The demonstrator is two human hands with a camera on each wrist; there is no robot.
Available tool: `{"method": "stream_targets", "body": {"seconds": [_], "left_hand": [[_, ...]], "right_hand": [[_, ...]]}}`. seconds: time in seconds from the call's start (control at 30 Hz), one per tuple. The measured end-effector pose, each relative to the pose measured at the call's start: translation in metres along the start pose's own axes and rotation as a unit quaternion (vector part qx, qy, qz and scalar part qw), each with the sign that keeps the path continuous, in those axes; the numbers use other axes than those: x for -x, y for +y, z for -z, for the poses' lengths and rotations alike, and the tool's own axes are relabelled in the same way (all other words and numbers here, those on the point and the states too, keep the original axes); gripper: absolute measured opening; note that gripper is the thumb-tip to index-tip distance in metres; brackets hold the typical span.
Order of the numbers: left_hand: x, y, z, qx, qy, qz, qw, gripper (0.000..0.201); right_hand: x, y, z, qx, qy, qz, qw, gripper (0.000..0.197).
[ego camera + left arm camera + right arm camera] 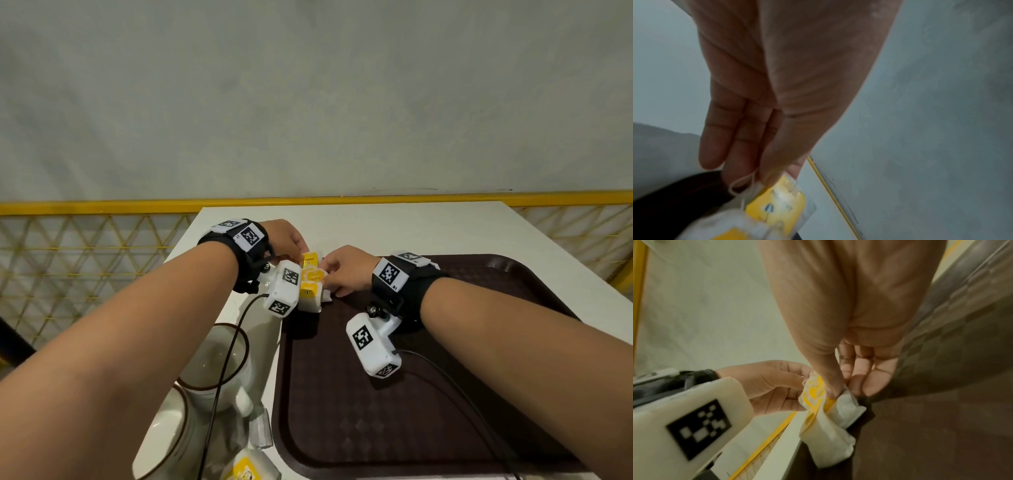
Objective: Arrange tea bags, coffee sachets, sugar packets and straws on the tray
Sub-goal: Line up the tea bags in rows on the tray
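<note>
Nearest the camera, at the near left corner of the white desk (411, 226), stand two white cups with brown rims (212, 363), one behind the other. A yellow-and-white packet (248, 469) lies just beside the nearer cup, and some pale packets (260, 428) sit between the cups and the tray.

A dark brown tray (428, 411) with a checked surface fills the right side of the desk. At its far left corner, both hands meet over a small bunch of tea bags (311, 279), white pouches with yellow tags and thin strings. The bunch sits on the tray's far left rim, partly over the desk.

The left hand (287, 241) pinches the top of the bunch between thumb and fingertips, its other fingers fairly straight. The right hand (346, 269) grips the bunch from the other side, thumb pressed onto a yellow tag and fingers curled behind the pouches.

Judging from this, the loose strings could tangle or catch on a finger, so one bag may drag the others out of line when released. Because the bunch straddles the rim, a bag could also slide off onto the desk.

The tags carry dark print and a small emblem, too blurred to read. No brand can be made out.
</note>
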State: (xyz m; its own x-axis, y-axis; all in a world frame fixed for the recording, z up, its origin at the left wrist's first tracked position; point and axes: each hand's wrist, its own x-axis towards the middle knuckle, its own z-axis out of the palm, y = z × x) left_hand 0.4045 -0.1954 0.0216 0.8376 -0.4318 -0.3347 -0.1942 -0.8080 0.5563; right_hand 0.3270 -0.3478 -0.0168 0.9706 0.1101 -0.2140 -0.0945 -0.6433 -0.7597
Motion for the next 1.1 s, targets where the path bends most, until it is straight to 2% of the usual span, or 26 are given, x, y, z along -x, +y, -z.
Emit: {"method": "stream_targets", "body": {"seconds": [0.1,0.23,0.3,0.4,0.47,0.7,0.83,0.97,1.1], "left_hand": [[-0.003,-0.002,-0.002,0.012,0.018,0.006,1.000,0.008],[-0.002,-0.005,0.002,0.038,0.087,0.015,0.995,0.001],[0.002,-0.007,0.006,0.012,0.064,0.019,0.998,0.007],[0.009,-0.006,0.005,-0.039,-0.010,0.024,0.999,0.006],[0.011,-0.003,0.001,-0.056,-0.030,0.021,0.998,0.009],[0.013,0.003,0.001,-0.073,-0.044,0.021,0.996,0.014],[0.011,-0.002,0.002,-0.061,-0.083,0.010,0.995,0.013],[0.011,-0.002,-0.001,-0.038,-0.065,0.002,0.997,0.009],[0.011,0.000,-0.004,-0.038,-0.041,0.002,0.998,0.014]], "right_hand": [[0.000,-0.001,0.000,-0.004,0.025,-0.001,1.000,0.022],[-0.002,0.001,-0.001,-0.032,0.089,0.011,0.996,0.015],[-0.001,0.001,-0.002,-0.042,0.107,0.012,0.993,0.018],[0.001,0.001,-0.002,-0.065,0.116,0.005,0.991,0.024],[0.002,0.002,-0.004,-0.091,0.110,-0.007,0.990,0.023],[0.009,0.004,-0.007,-0.100,0.093,-0.009,0.991,0.026],[0.009,0.006,-0.008,-0.096,0.111,0.002,0.989,0.027],[0.007,0.003,-0.011,-0.070,0.130,0.016,0.989,0.028],[0.008,0.002,-0.011,-0.090,0.127,0.017,0.988,0.025]]}}
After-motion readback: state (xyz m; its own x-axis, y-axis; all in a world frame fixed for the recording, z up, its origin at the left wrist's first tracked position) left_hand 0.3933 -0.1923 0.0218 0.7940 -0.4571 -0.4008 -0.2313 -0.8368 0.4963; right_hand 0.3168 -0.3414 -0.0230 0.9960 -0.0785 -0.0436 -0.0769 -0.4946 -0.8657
